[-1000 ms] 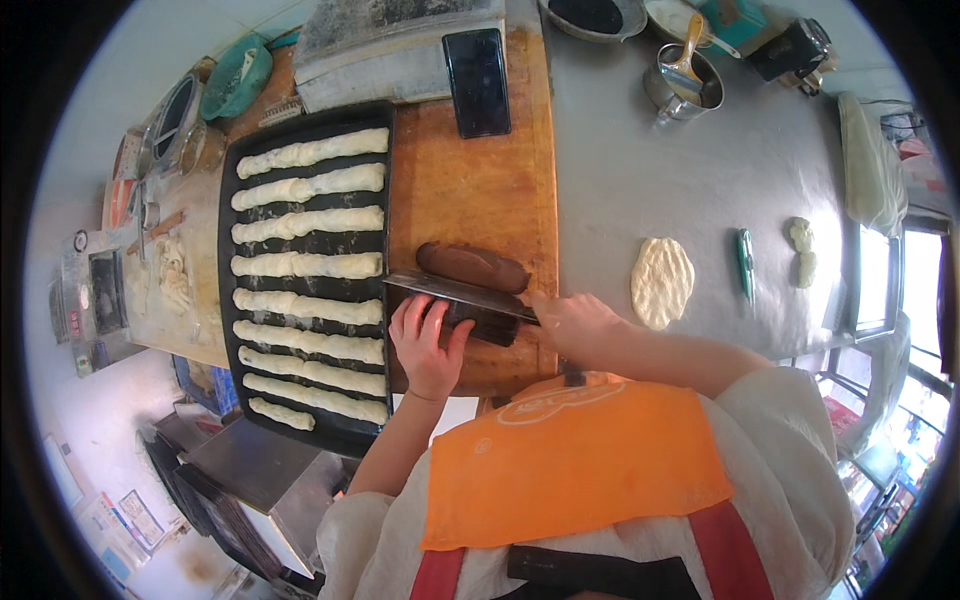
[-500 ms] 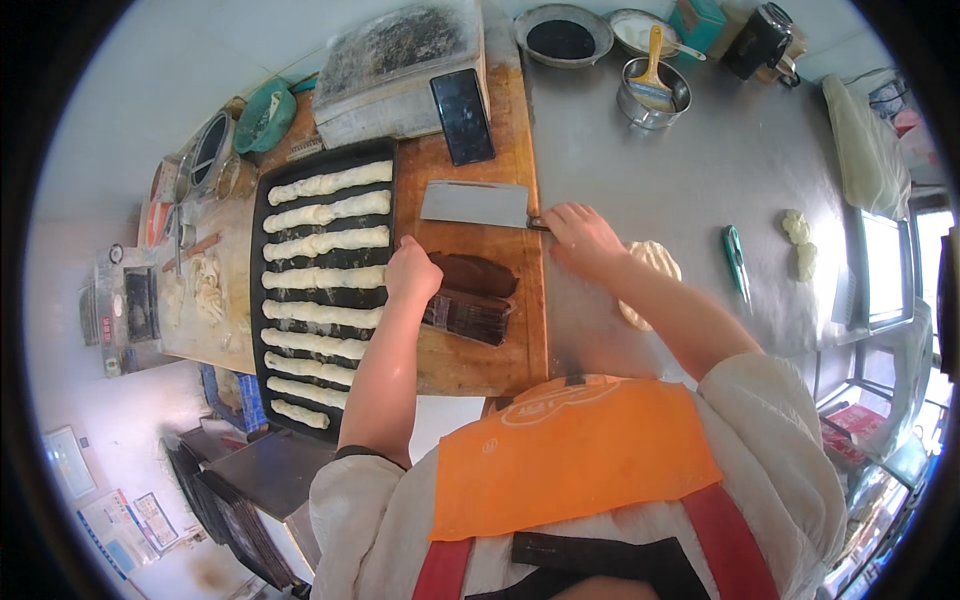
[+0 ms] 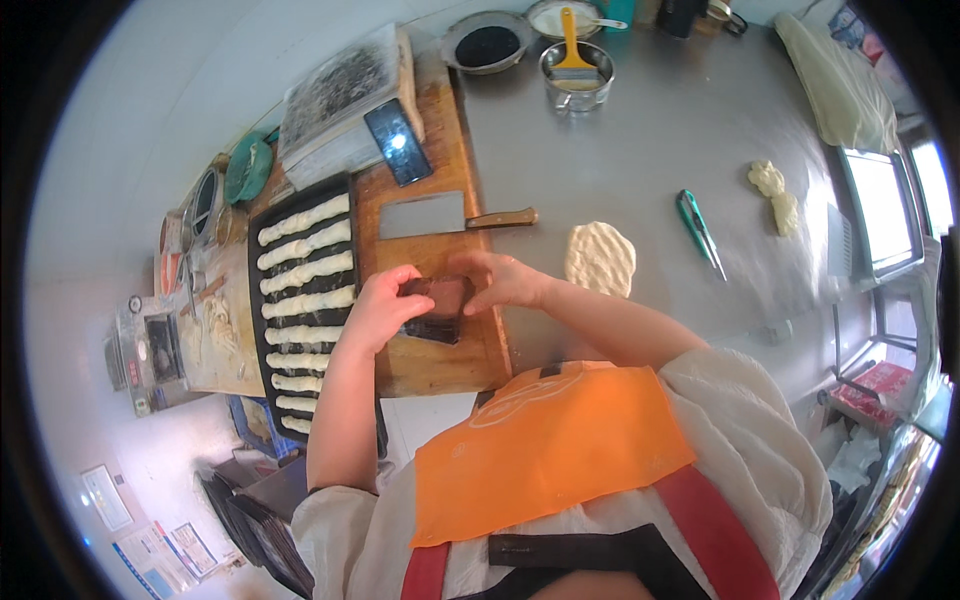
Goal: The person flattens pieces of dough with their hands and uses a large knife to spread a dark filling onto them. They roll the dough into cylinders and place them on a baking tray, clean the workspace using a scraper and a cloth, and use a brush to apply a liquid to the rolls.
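On the left, a black baking tray (image 3: 255, 262) carries pale, ridged dough sticks (image 3: 305, 272). Just right of it, on the wooden cutting board (image 3: 440, 360), the left hand (image 3: 375, 310) and right hand (image 3: 500, 282) pinch a dark brown, glossy slab of filling (image 3: 438, 300) between curled fingers. A steel cleaver (image 3: 425, 215) lies farther back; a flattened dough disc (image 3: 600, 258) rests right on the metal counter (image 3: 650, 150).

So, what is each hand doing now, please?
Left hand: closed on the dark brown block.
Right hand: closed on the same block's other end.
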`<act>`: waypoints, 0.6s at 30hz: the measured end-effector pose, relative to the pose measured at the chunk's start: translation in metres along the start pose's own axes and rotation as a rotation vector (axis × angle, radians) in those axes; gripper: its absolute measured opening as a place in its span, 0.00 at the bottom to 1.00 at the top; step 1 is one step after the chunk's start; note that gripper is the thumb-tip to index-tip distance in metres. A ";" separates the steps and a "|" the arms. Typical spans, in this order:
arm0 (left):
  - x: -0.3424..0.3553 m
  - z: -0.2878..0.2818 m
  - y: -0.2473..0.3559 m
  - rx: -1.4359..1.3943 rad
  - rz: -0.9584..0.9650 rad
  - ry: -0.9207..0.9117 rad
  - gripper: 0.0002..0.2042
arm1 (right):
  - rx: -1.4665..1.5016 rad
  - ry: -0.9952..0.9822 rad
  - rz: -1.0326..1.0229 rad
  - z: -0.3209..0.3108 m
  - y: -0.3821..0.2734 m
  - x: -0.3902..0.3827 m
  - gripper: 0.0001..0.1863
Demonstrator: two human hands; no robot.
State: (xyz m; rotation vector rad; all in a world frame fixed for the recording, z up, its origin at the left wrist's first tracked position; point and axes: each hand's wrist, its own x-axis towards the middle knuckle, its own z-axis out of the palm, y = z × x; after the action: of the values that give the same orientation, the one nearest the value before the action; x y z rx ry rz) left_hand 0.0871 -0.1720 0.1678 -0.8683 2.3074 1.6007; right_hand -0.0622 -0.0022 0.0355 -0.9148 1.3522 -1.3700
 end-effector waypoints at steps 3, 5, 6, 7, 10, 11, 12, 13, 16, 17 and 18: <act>0.001 0.030 0.003 -0.293 -0.053 -0.039 0.07 | 0.131 -0.112 0.235 -0.033 -0.015 -0.036 0.20; 0.010 0.063 -0.014 -0.379 -0.099 -0.101 0.08 | 0.240 -0.040 0.258 -0.059 -0.006 -0.074 0.19; 0.012 0.087 -0.025 -0.503 -0.104 -0.129 0.09 | 0.293 -0.001 0.275 -0.071 -0.002 -0.093 0.18; 0.018 0.114 -0.024 -0.505 -0.139 -0.131 0.09 | 0.183 0.067 0.279 -0.087 0.006 -0.111 0.19; 0.054 0.182 -0.024 -0.526 -0.077 -0.103 0.11 | -0.008 0.222 0.317 -0.133 0.003 -0.149 0.23; 0.069 0.198 -0.026 -0.534 -0.033 -0.079 0.12 | -0.192 0.277 0.302 -0.146 0.000 -0.153 0.25; 0.087 0.207 -0.025 -0.419 -0.009 -0.054 0.13 | -0.276 0.326 0.274 -0.157 0.001 -0.154 0.24; 0.105 0.213 -0.024 -0.305 0.011 -0.019 0.15 | -0.348 0.346 0.274 -0.163 -0.004 -0.149 0.24; 0.112 0.228 0.010 0.294 0.132 0.183 0.18 | -0.509 0.402 0.263 -0.183 0.012 -0.136 0.23; 0.110 0.230 0.021 0.539 0.180 0.267 0.20 | -0.551 0.402 0.253 -0.188 0.020 -0.133 0.22; 0.109 0.235 0.019 0.569 0.354 0.303 0.22 | -0.593 0.404 0.244 -0.191 0.028 -0.132 0.22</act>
State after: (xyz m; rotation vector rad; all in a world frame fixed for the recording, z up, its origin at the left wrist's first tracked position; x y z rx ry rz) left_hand -0.0500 0.0071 0.0387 -0.6149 3.0347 0.8413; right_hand -0.2096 0.1770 0.0035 -0.8286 2.1758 -1.0045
